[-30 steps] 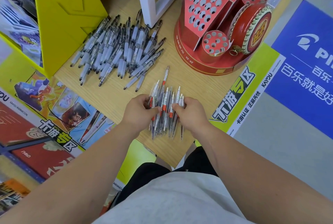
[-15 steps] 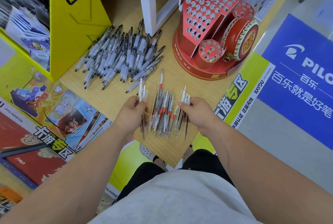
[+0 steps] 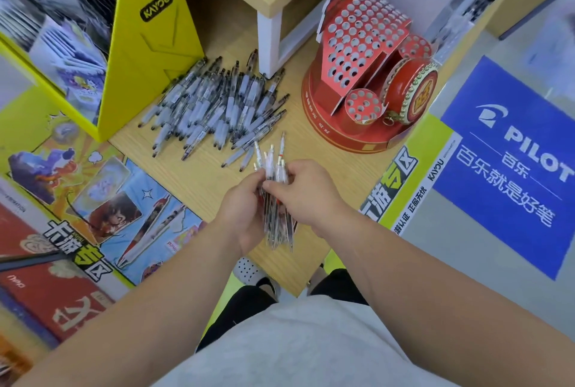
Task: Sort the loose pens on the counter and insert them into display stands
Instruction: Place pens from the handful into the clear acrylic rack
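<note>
A bundle of clear pens with red and orange accents (image 3: 275,200) is gathered between both hands above the wooden counter (image 3: 311,144). My left hand (image 3: 245,209) grips the bundle from the left and below. My right hand (image 3: 306,190) pinches it from the right near the top. A big pile of loose black-tipped pens (image 3: 214,110) lies on the counter behind. The red display stand (image 3: 364,75) with many empty holes stands at the right rear.
A yellow KAYOU display box (image 3: 149,54) stands at the left rear beside the pen pile. A white shelf leg (image 3: 269,41) rises behind the pile. Printed posters (image 3: 93,200) cover the surface to the left. A blue PILOT sign (image 3: 513,162) lies on the right.
The red-accented pens were spread flat on the counter between my hands. Both hands have drawn together and lifted them into one bundle.
</note>
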